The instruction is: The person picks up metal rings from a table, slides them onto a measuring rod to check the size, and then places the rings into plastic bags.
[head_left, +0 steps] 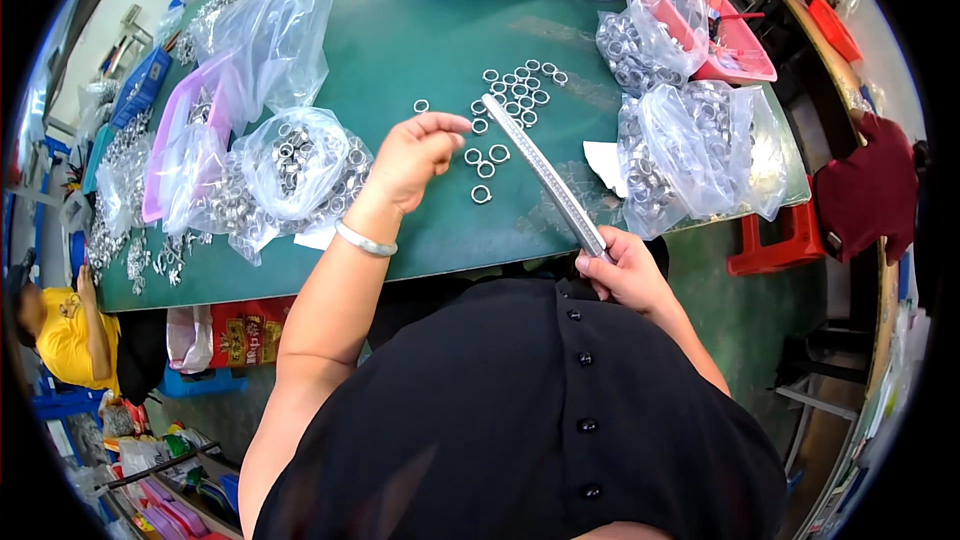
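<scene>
At green table (400, 30), right hand (630, 270) holding marked stick (542, 170), printed red bag (250, 332) below

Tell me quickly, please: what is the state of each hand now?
Left hand: partly curled, index finger extended; whether it holds anything cannot be told.
Right hand: closed on a graduated silver ring-sizing stick.

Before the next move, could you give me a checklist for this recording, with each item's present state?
1. Right hand holding the graduated metal stick: ok.
2. Stick clear of the loose rings: cannot tell; they overlap in view.
3. Left hand empty: cannot tell; its curled fingers hide the palm.
4. Loose rings gathered together: not ok; some lie apart.
5. Open clear bag at the left showing its contents: ok.
6. Bags at the right apart from the stick: ok.
</scene>
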### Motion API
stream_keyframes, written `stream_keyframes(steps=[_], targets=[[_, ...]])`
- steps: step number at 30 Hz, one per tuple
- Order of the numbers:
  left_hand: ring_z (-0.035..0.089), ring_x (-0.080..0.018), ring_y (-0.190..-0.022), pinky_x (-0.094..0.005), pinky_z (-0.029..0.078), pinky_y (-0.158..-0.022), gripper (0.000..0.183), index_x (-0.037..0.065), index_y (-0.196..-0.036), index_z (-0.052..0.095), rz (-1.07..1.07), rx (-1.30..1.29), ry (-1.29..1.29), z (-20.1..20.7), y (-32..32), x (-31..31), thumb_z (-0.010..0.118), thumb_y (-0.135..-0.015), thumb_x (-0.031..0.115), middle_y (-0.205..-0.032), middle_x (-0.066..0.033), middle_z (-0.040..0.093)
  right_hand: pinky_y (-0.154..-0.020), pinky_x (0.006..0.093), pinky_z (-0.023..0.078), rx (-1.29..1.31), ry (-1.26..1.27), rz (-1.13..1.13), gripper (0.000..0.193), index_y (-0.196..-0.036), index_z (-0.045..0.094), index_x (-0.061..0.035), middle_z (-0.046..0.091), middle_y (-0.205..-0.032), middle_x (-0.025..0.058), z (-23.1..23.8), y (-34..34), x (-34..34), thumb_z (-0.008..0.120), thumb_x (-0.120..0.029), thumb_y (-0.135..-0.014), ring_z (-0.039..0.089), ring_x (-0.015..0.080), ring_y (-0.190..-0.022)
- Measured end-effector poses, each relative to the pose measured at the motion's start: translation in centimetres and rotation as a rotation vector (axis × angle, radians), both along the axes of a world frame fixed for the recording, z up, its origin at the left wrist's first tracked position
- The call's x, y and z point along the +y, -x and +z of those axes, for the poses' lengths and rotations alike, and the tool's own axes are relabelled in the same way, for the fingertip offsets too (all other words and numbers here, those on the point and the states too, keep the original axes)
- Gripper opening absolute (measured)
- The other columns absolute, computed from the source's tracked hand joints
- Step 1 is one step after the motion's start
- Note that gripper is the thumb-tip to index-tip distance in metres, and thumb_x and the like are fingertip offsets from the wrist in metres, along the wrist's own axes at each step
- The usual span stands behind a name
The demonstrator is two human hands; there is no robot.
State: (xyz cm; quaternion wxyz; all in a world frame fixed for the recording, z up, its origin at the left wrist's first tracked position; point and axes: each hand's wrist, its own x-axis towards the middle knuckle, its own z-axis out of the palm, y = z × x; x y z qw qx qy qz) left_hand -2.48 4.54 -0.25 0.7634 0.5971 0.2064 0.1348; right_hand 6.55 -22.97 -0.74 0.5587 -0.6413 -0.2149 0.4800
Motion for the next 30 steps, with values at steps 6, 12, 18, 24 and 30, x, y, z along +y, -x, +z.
stream_keyframes(steps=[6, 12, 18, 24, 30], targets=[[0.056, -0.0248, -0.069, -0.0348, 0.044, -0.061, 0.027, 0.005, -0.074, 0.061, -0.078, 0.374, -1.219, 1.0, -0.6, -3.4, 0.071, -0.066, 0.029, -0.071, -0.0083, 0.055, -0.039, 0.0176, 0.031, 0.005, 0.01, 0.001, 0.011, -0.075, 0.049, -0.0059, 0.047, -0.057, -0.0041, 0.0, -0.1, -0.2, 0.06, -0.007, -0.078, 0.04, 0.002, -0.042], [0.056, -0.026, -0.063, -0.0357, 0.043, -0.055, 0.031, 0.004, -0.07, 0.06, -0.045, 0.371, -1.483, 0.3, -0.7, -3.6, 0.069, -0.067, 0.034, -0.068, -0.0092, 0.056, -0.039, 0.0177, 0.031, -0.001, 0.002, -0.006, 0.012, -0.074, 0.049, -0.0061, 0.046, -0.057, -0.0045, -0.1, 0.0, -0.5, 0.06, -0.007, -0.078, 0.04, 0.0021, -0.042], [0.051, -0.0104, -0.058, -0.0252, 0.042, -0.053, 0.016, 0.003, -0.079, 0.06, -0.001, 0.262, -0.689, 0.7, -0.8, -2.5, 0.066, -0.073, 0.017, -0.067, -0.002, 0.055, -0.038, 0.0181, 0.031, -0.017, 0.049, 0.013, 0.013, -0.073, 0.049, -0.0067, 0.044, -0.054, -0.0053, 0.0, 0.0, -0.7, 0.06, -0.008, -0.078, 0.04, 0.0021, -0.041], [0.039, -0.0016, -0.057, -0.016, 0.027, -0.046, 0.017, 0.003, -0.095, 0.057, -0.065, -0.181, 0.049, 1.7, 0.3, -1.2, 0.06, -0.079, 0.007, -0.075, 0.0024, 0.053, -0.039, 0.0181, 0.031, -0.016, 0.056, 0.089, 0.013, -0.075, 0.049, -0.0068, 0.043, -0.055, -0.0059, -0.1, -0.2, -0.9, 0.061, -0.009, -0.078, 0.04, 0.0019, -0.042], [0.045, -0.0021, -0.061, -0.0156, 0.031, -0.049, 0.023, 0.003, -0.096, 0.059, -0.332, -0.113, 0.114, 1.4, 0.9, -1.8, 0.066, -0.075, 0.005, -0.078, 0.0016, 0.057, -0.039, 0.0183, 0.033, -0.051, 0.081, 0.136, 0.013, -0.077, 0.048, -0.0062, 0.043, -0.056, -0.006, 0.6, 0.0, 0.1, 0.06, -0.009, -0.079, 0.041, 0.002, -0.044]])
